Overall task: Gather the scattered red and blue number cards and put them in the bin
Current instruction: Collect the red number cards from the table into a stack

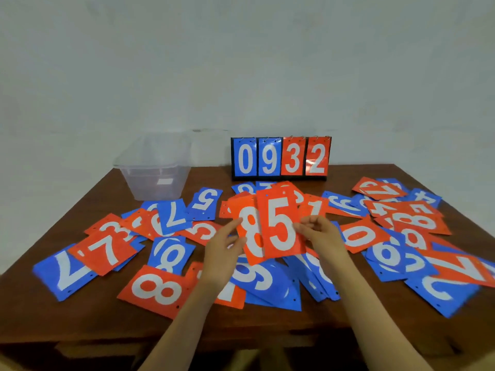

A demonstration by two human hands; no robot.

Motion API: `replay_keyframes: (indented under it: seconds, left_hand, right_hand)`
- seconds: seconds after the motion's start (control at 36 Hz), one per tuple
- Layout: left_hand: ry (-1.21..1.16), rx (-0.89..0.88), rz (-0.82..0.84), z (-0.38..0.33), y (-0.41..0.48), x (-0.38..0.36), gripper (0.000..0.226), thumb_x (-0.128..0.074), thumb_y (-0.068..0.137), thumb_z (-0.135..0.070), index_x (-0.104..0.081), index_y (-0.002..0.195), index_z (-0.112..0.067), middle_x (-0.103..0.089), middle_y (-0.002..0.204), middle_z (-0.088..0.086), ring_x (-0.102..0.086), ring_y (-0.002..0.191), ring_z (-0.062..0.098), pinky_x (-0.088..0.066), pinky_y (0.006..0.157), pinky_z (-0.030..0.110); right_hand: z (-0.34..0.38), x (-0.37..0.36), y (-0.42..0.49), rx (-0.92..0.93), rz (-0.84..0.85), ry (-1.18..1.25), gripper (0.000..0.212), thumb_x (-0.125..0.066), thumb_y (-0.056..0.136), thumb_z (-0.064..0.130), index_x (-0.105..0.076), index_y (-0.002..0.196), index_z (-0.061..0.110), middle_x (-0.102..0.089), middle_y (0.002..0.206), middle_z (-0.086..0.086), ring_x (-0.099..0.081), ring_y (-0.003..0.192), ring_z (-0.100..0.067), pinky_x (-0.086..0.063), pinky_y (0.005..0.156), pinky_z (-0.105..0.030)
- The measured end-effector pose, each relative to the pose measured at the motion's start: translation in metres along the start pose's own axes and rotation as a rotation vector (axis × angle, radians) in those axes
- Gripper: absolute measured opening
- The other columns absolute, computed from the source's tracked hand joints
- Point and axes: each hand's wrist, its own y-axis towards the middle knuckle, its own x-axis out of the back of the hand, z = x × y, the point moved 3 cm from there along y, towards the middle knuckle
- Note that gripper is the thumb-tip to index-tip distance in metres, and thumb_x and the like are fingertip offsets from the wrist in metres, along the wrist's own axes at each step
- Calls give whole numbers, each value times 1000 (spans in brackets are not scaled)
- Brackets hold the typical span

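Both hands are up over the table (101, 325) – the left hand (223, 253) holds a red 8 card (247, 231), the right hand (320, 231) pinches a red 5 card (281, 223) overlapping it. Red and blue number cards (388, 247) lie scattered everywhere below. The clear bin (154, 167) sits far left – next to a scoreboard (281, 158) reading 0932.
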Motion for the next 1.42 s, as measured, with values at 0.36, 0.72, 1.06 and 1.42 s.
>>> replay_keyframes:
  seconds: [0.36,0.72,1.06,1.42]
  left_hand:
    - [-35,7,112,8,10,-50,43,-58,91,-9,-50,133,-20,-57,123,-4,-62,100,9,-56,69,18]
    - [34,15,-66,30,28,-18,35,-57,92,-9,-57,126,-19,-59,107,-15,-62,91,5,-57,64,18]
    - [29,2,-75,33,26,-14,28,-58,92,-9,-59,117,-21,-59,109,-10,-61,91,3,-54,61,12]
    - [77,30,-127,20,11,-3,32,-59,91,-14,-59,122,-21,-58,120,-4,-58,88,3,-52,60,12]
  right_hand:
    - [-33,3,8,127,-74,-243,9,-64,88,20,-55,87,21,-62,91,1,-63,89,-16,-57,76,-33]
    - [-43,13,84,27,134,-1082,76,-59,86,52,-29,145,14,-31,150,-8,-27,138,-26,-32,109,-42]
    - [-50,-20,74,275,260,-1587,27,-35,99,15,-61,99,9,-62,97,-7,-60,88,-22,-46,74,-30]
    - [9,7,25,475,-50,-1100,23,-48,97,26,-56,117,18,-62,111,-1,-62,93,-16,-47,71,-21]
